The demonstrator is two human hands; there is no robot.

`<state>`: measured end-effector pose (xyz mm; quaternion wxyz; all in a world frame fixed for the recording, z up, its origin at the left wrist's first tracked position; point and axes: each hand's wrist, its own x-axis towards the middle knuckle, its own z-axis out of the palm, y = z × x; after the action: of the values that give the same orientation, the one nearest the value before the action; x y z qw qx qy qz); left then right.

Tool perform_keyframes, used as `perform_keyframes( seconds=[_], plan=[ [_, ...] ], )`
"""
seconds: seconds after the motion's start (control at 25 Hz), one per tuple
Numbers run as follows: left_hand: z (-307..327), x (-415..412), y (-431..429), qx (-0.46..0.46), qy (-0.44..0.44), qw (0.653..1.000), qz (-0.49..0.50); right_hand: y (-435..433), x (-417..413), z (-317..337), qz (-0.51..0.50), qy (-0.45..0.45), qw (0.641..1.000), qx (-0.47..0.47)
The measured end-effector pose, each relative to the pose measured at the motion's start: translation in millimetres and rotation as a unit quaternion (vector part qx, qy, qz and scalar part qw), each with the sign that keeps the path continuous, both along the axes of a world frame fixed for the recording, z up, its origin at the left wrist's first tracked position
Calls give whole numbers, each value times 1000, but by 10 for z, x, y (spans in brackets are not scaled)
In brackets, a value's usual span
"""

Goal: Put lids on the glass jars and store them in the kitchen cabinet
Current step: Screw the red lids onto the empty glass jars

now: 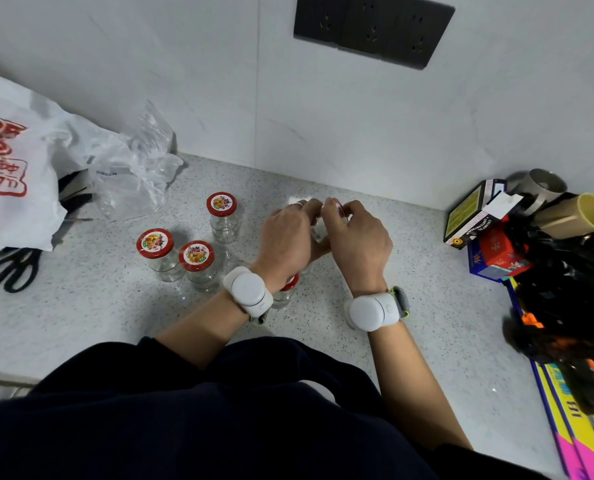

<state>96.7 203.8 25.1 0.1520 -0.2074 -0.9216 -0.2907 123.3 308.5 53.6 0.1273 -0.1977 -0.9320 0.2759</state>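
On counter (323,341), left hand (290,237) grips jar (320,233); right hand (356,237) pinches lid (339,206) onto it. Three capped jars (191,261) nearby, left.

Three clear glass jars (198,268) with red lids (221,204) stand upright; a fourth jar (320,233) is held between hands.
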Motion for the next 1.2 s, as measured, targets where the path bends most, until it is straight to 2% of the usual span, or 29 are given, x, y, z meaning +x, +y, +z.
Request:
perform_keyframes(
  seconds=[0.08, 0.16, 0.28, 0.4, 0.48, 0.56, 0.72, 0.84, 0.96, 1.12, 1.2],
  plan=[
    [1, -20, -9, -3, 13, 1000, 8, 9, -6, -13, 13, 8, 1000, -11],
    [14, -49, -33, 3, 8, 1000, 5, 82, 9, -22, 68, 16, 997, -31],
    [28, -63, -95, 39, -63, 997, -20, 229, 32, -15, 166, 23, 986, -21],
    [25, -58, -117, 68, -110, 990, -52, 309, 26, 3, 209, 61, 975, 34],
    [32, -53, -121, 71, -125, 986, -78, 289, 26, -3, 214, 72, 972, 65],
    [33, -50, -117, 79, -139, 983, -86, 235, 24, -28, 173, 79, 979, 79],
    [84, 17, -122, 81, -88, 993, -18, 108, -25, -36, 101, 77, 988, 85],
    [39, 29, -153, 76, -85, 994, 5, 148, -56, -82, 180, 78, 979, 64],
    [-68, -35, -329, 70, -125, 989, 28, 189, 22, -376, 290, 25, 956, -47],
    [-42, -90, -689, 162, -200, 963, 80, 145, 184, -853, 323, -145, 934, -54],
    [-62, -54, -797, 217, -216, 945, 114, 57, 226, -1017, 324, -189, 924, -76]
  ],
)
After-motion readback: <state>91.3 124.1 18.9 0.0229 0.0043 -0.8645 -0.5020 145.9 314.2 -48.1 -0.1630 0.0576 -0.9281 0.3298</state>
